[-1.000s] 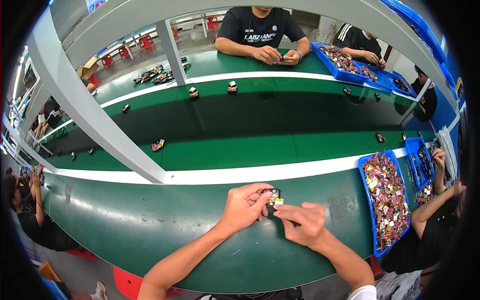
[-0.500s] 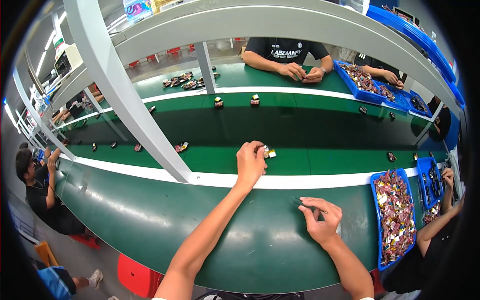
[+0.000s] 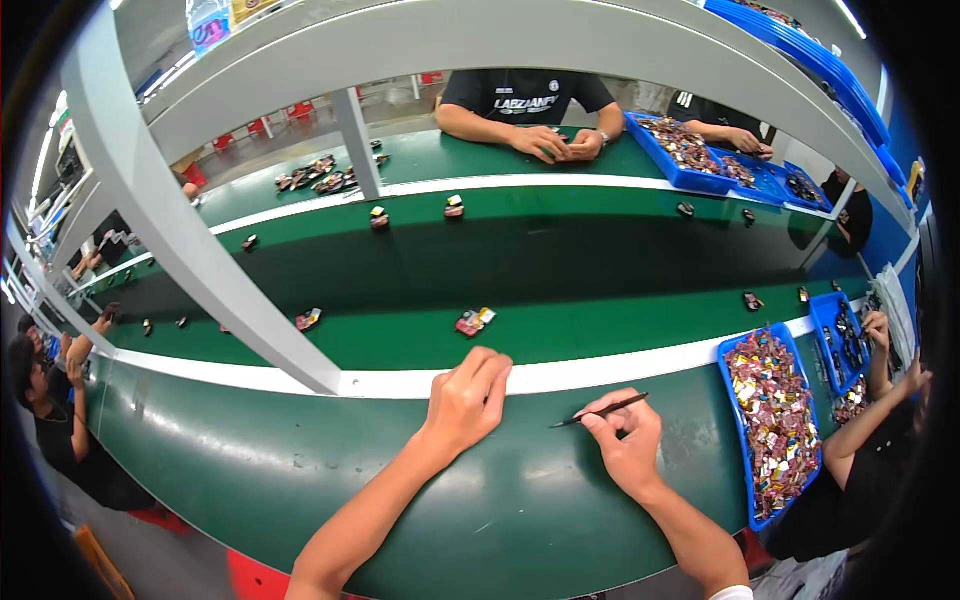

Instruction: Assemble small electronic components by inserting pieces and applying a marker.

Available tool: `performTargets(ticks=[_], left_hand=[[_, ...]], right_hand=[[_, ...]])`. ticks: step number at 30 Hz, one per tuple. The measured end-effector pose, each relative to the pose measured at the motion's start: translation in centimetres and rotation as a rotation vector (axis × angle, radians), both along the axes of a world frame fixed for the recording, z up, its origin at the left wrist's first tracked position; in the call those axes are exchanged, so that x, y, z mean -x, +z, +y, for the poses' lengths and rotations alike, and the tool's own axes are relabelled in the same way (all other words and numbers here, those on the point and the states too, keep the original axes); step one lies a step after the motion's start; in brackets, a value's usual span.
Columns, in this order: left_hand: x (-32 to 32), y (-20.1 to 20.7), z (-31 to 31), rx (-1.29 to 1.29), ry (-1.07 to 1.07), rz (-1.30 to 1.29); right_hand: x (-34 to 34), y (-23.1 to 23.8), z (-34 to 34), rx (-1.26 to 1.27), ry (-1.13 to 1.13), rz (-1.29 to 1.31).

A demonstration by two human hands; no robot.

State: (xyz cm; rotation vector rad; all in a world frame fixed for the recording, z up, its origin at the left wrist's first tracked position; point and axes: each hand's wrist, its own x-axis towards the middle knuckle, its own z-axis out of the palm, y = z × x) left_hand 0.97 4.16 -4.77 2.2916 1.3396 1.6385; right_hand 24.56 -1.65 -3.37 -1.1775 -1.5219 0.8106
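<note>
My left hand is over the near white rail, fingers curled together; nothing shows in it. Just beyond its knuckles, a small component with red, white and yellow parts lies on the green conveyor belt, apart from the fingers. My right hand is above the green worktable, closed around dark, slim tweezers. Their pointed tips aim left towards my left hand and touch no component.
A blue tray heaped with small components stands right of my right hand, with a smaller blue tray beyond. A grey post rises at left, and a grey beam crosses above. Co-workers sit opposite and at both sides.
My left hand has let go of the component on the belt and drawn back to the rail. My right hand has turned the tweezers in its grip. The view has shifted rightward.
</note>
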Motion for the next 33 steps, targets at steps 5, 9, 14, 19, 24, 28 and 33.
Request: performTargets(ticks=[5,9,14,19,24,28,33], left_hand=[[-2.5,0.9,-2.3,0.26,-0.323,-0.112],[-3.3,0.8,-2.6,0.384,-0.461,-0.095],[-3.1,0.1,-2.5,0.299,-0.45,-0.063],[-3.8,0.1,-2.4,0.155,-0.407,-0.008],[-3.4,0.2,-2.8,0.11,-0.37,0.071],[-3.4,-0.3,-2.7,0.063,-0.361,0.116],[-3.4,0.0,-2.9,0.028,-0.353,0.222]], right_hand=[[-0.3,0.0,0.4,0.186,0.08,0.334],[-0.4,-0.3,0.4,0.162,0.072,0.4],[0.1,0.0,0.4,0.138,0.091,0.401],[-0.4,0.3,0.3,0.199,0.066,0.364],[0.1,0.2,0.4,0.154,0.086,0.322],[0.3,0.2,0.4,0.145,0.088,0.36],[0.0,-0.1,0.4,0.133,0.097,0.341]])
